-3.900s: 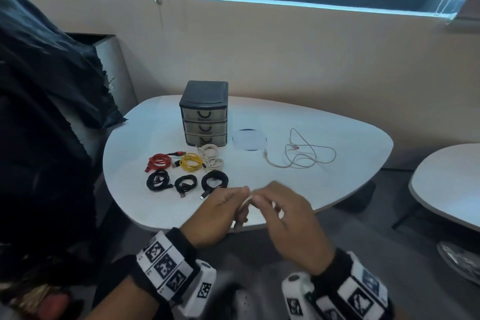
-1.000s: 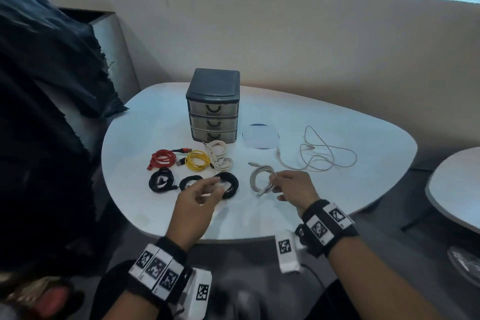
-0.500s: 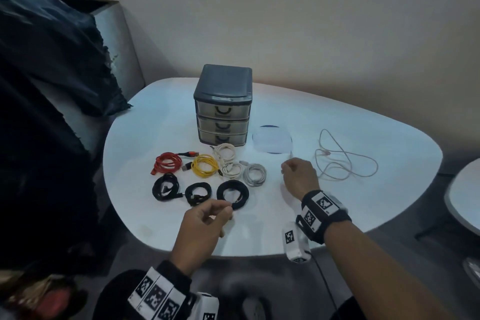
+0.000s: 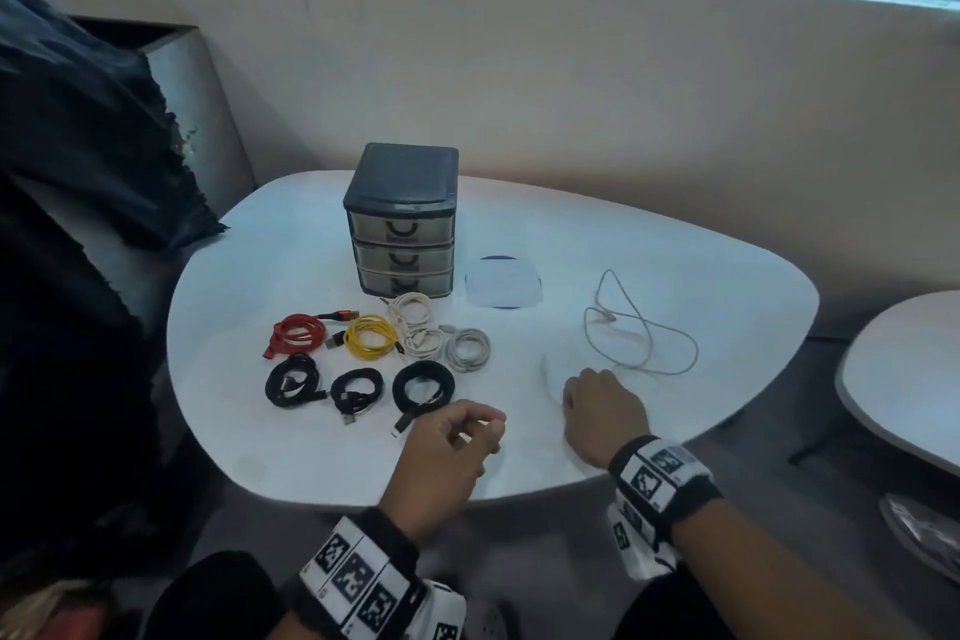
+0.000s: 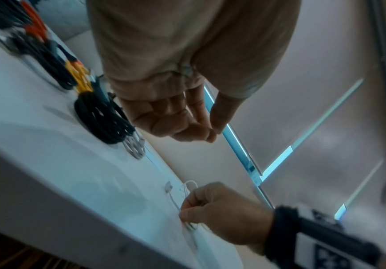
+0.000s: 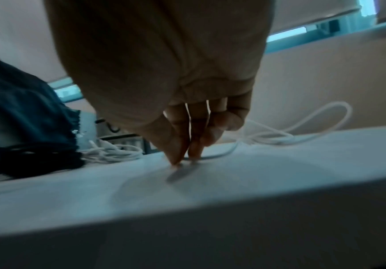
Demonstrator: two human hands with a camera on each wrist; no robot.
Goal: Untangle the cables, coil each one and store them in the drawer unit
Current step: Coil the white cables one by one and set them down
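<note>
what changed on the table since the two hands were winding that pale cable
The grey coil they wound now lies released beside the white coil. The right hand has moved right and pinches the loose white cable. The left hand hovers empty. Other coils and the closed drawer unit stayed put.

- drawer unit (image 4: 401, 222): dark top, 3 see-thru drawers, all closed, upright at back of bench
- coiled cables in front of it: red (image 4: 296, 331), yellow (image 4: 370, 336), two whitish (image 4: 415, 325), grey (image 4: 468, 348), then 3 black coils (image 4: 423, 387) in nearer row
- last white cable (image 4: 640, 327): uncoiled, loose loops, off to the right
</note>
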